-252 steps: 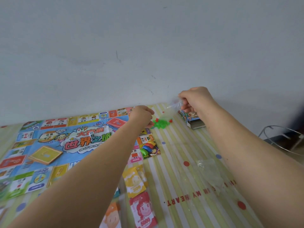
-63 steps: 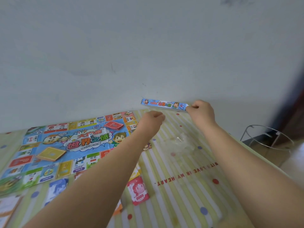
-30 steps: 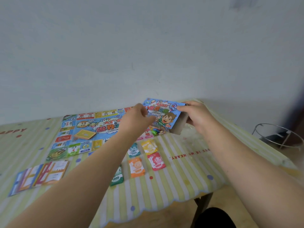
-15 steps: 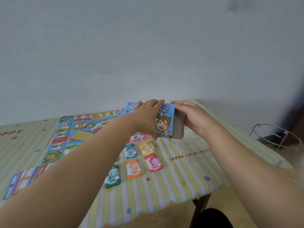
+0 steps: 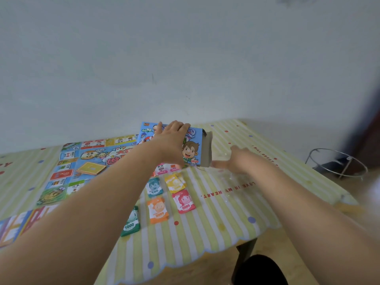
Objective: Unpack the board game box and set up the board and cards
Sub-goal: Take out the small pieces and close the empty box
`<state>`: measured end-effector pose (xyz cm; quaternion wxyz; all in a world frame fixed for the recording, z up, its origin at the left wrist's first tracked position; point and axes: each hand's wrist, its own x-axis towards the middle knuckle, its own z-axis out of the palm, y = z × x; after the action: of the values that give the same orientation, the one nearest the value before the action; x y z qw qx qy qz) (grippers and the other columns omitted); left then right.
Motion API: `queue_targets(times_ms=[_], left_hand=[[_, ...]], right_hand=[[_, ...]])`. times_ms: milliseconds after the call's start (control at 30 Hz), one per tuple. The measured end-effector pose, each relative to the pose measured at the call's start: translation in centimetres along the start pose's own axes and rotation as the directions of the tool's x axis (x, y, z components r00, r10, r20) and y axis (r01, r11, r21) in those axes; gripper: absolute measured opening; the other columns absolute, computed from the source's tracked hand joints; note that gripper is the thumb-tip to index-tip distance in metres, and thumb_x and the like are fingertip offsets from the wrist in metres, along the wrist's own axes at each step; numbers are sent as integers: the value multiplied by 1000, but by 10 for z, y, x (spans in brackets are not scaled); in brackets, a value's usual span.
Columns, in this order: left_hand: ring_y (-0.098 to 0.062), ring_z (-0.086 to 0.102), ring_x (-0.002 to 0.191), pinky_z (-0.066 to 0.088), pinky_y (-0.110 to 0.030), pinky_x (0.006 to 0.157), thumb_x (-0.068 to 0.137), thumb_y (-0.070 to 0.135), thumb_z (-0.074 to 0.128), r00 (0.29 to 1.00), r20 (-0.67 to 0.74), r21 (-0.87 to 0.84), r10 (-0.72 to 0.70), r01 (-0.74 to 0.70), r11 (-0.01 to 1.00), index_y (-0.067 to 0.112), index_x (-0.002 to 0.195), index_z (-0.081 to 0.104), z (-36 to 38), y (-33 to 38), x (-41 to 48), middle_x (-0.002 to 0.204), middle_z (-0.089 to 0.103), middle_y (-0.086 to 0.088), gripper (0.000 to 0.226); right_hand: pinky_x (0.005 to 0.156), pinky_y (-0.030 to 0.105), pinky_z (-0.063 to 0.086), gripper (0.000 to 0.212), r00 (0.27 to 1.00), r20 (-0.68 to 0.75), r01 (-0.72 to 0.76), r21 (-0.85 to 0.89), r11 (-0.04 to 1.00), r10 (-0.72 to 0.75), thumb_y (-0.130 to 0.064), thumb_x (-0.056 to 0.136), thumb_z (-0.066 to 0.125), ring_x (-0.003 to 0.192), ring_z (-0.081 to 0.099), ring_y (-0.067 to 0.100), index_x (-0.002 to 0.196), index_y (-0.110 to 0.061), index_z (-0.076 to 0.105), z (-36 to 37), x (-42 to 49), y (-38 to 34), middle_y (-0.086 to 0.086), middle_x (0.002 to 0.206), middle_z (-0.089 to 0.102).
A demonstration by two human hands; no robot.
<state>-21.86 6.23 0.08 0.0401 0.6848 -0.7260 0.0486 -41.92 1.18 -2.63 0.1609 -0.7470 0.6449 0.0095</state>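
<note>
Board game box [image 5: 193,149] stands on edge at the game board [image 5: 90,159] right border, left hand [image 5: 171,144] gripping its top, right hand [image 5: 236,161] flat and empty by its open end; unpacking looks done, next probably clear plastic wrap [image 5: 233,176] into box.

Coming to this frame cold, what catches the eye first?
The left hand grips the bright blue game box, tilted mid-frame with its open end to the right. Beside that end, the right hand reaches flat over clear wrapping. Nearer, five coloured play-money piles lie beside the unfolded board.
</note>
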Motion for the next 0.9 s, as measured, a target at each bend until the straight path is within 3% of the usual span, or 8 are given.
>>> queue_targets(times_ms=[233, 333, 500, 600, 733, 900], left_hand=[[-21, 17, 144, -1, -52, 119, 59, 34, 84, 999, 17, 6, -45, 45, 999, 17, 152, 8, 6, -14, -4, 150, 23, -1, 120], [-21, 16, 144, -1, -52, 119, 59, 33, 84, 998, 24, 36, -60, 59, 998, 17, 151, 8, 4, -22, -7, 150, 22, -2, 121], [-22, 4, 148, -5, -50, 118, 64, 24, 82, 997, 39, 40, -69, 67, 997, 17, 152, 6, -2, -31, -10, 154, 17, -3, 117], [-22, 1, 149, -5, -50, 118, 62, 22, 83, 996, 41, 35, -74, 72, 997, 17, 152, 6, -6, -34, -10, 154, 16, -3, 119], [-22, -1, 149, -4, -50, 118, 61, 23, 84, 998, 32, 42, -62, 60, 997, 16, 151, 5, -10, -35, -8, 155, 15, -3, 120], [-22, 0, 149, -3, -50, 119, 62, 22, 85, 999, 35, 36, -41, 40, 999, 16, 151, 6, -12, -36, -10, 154, 16, -3, 119]], right_hand=[[91, 38, 43, 110, 998, 59, 7, -90, 996, -2, -73, 67, 66, 130, 41, 31, 150, -18, 21, 11, 2, -6, 12, 145, 37], [101, 44, 41, 105, 999, 18, 39, -51, 998, -38, -59, 69, 72, 135, 31, 33, 151, -20, 18, 7, 2, -5, 15, 147, 31], [108, 42, 34, 103, 954, -170, 256, 41, 966, -246, -37, 63, 77, 138, 30, 26, 150, -29, 22, -19, -10, -7, 3, 151, 29], [113, 41, 30, 100, 892, -201, 427, 81, 901, -405, -28, 63, 77, 142, 26, 19, 148, -31, 25, -34, -21, -14, -4, 155, 24], [120, 44, 12, 101, 844, -132, 527, 15, 850, -521, -20, 64, 79, 146, 10, 12, 147, -37, 24, -36, -32, -24, -9, 159, 10], [120, 50, 1, 105, 810, 7, 577, -178, 797, -586, -21, 62, 81, 148, 5, 11, 146, -40, 22, -25, -29, -34, -11, 160, 5]])
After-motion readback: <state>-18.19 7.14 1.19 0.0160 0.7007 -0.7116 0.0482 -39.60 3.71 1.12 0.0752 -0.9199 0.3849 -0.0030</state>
